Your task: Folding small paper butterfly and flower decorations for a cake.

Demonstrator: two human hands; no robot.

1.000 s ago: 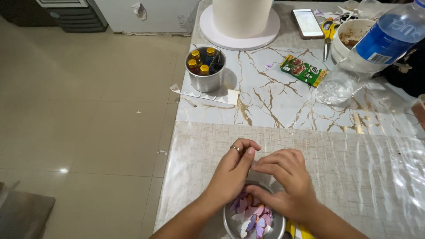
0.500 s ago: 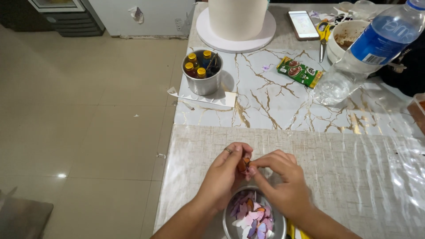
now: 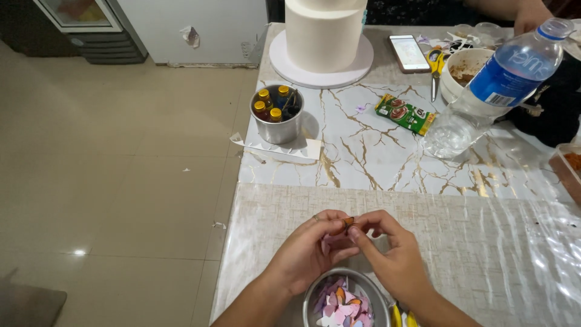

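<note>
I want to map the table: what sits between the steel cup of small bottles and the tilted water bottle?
In the head view, between the steel cup and the water bottle lies a green snack packet on bare marble tabletop.

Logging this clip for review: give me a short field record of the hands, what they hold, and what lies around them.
left hand: pinches a small orange piece at the fingertips
right hand: fingertips on the same piece
below hands: metal bowl of pink, purple and orange paper pieces
surface: table with a clear plastic sheet
farther back: metal cup with small bottles, white cake, phone, water bottle
</note>
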